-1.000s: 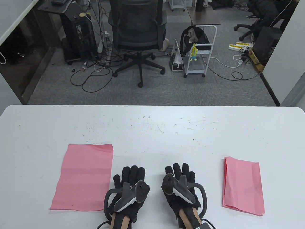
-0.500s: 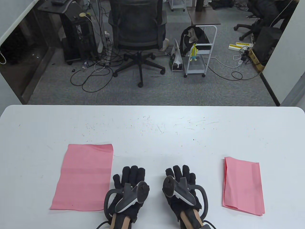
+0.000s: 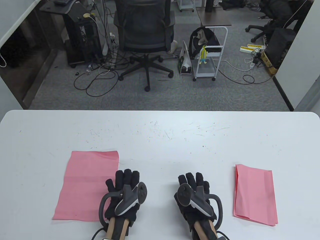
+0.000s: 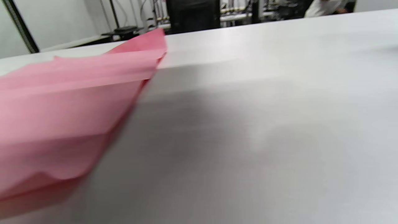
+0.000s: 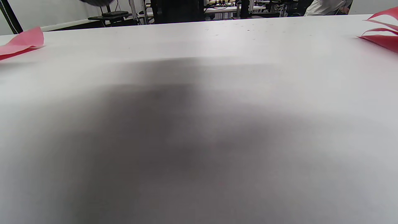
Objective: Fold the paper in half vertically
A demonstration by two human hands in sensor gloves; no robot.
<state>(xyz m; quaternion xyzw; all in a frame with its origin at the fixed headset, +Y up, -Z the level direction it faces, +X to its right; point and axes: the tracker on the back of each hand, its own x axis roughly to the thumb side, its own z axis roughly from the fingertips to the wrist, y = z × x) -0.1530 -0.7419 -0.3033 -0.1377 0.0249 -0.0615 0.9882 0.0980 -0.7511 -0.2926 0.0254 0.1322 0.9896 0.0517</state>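
Observation:
A flat pink sheet of paper [image 3: 86,185] lies on the white table [image 3: 160,140] at the front left; it also fills the left of the left wrist view [image 4: 68,115]. My left hand [image 3: 122,183] lies palm down, fingers stretched out, over the sheet's right edge, holding nothing. My right hand [image 3: 195,186] lies flat and empty on bare table near the middle front. A folded pink paper [image 3: 255,195] lies at the front right, apart from both hands; its edge shows in the right wrist view [image 5: 381,39]. No fingers show in either wrist view.
Beyond the table's far edge is an office floor with a swivel chair [image 3: 145,37], a white cart [image 3: 208,57] and loose cables. The table carries only the two papers and my hands.
My left hand has moved left and slightly forward, now reaching over the right edge of the flat sheet. My right hand has shifted a little to the right. The papers have not moved.

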